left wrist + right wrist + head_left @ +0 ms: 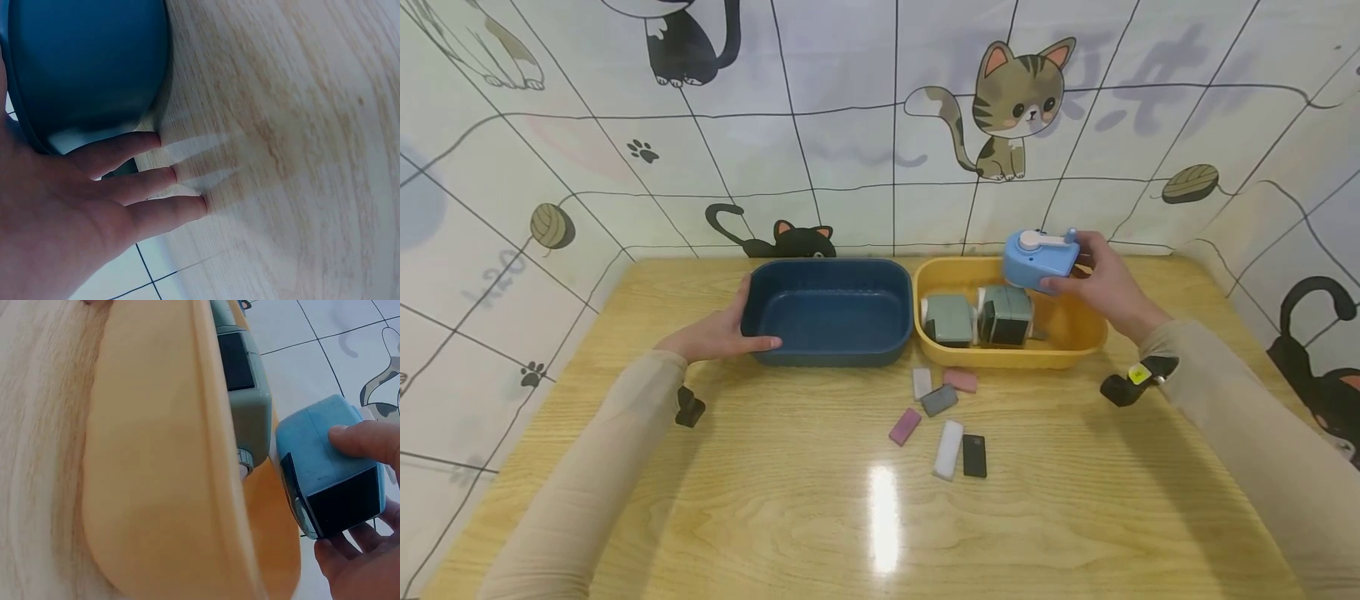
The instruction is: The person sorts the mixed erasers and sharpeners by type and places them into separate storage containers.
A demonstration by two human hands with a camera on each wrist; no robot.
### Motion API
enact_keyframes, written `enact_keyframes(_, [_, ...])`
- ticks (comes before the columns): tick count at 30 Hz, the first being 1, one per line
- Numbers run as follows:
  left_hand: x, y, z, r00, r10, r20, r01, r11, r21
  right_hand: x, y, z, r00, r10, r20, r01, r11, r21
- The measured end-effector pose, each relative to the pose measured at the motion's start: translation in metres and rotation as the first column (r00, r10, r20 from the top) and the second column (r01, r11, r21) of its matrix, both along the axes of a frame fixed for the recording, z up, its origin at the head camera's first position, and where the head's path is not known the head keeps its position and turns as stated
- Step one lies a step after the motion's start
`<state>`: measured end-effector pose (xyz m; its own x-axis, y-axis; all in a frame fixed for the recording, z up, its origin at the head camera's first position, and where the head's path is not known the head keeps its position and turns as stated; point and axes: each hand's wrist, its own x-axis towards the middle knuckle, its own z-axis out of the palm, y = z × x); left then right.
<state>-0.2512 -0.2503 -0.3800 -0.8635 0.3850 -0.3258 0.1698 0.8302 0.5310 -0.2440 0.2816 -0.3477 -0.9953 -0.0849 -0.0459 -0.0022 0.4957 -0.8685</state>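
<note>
My right hand grips a light-blue crank pencil sharpener with a white handle over the back right of the yellow bin. In the right wrist view its thumb presses the sharpener's side, fingers beneath. Two green pencil sharpeners lie inside the yellow bin. At the left end of the dark blue bin, my left hand rests against its wall, thumb at the front rim. The left wrist view shows three straight fingers reaching down to the table beside that bin, which has nothing in it.
In front of the bins several small blocks lie on the wooden table: a pink one, a grey one, a long white one and a black one among them. A cat-print sheet stands behind.
</note>
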Motion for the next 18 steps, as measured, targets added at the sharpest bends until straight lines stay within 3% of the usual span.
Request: enact_keyframes(18, [0.000, 0.002, 0.001, 1.000, 0.009, 0.015, -0.009, 1.000, 0.010, 0.013, 0.002, -0.012, 0.998, -0.041, -0.052, 0.048, 0.987, 0.156])
